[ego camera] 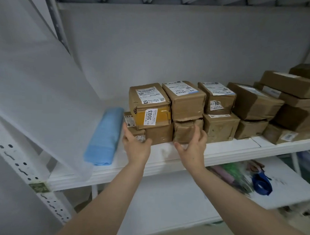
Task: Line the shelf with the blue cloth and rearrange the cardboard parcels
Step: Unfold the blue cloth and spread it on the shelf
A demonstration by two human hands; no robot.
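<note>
Both hands up at the white shelf, spread wide, holding nothing.

At the left end of the bottom row of cardboard parcels, the left hand, fingers straight and pointing up beside the small labelled parcel, thumb out to the right. In front of the crumpled parcel, the right hand, fingers straight up, thumb out to the left. Touching the cardboard or not: hard to tell.

Between the two hands, a plain parcel at the bottom. On top of it, the parcel marked 3003, with yellow tape across its front. Right beside that, a white-label parcel sitting on the crumpled one. Next along, another stack of two, packed in close. Further right, more brown parcels piled up to the shelf's end.

On the shelf just left of the parcels, the blue cloth, folded up long and thin, not spread out, very near the left hand.

Left of the cloth, a big white sheet slanting down. In front of it, a white post full of holes, with a green sticker on it.

Below, a lower shelf with a blue strap and a clear bag of green and pink things, all blurry.
</note>
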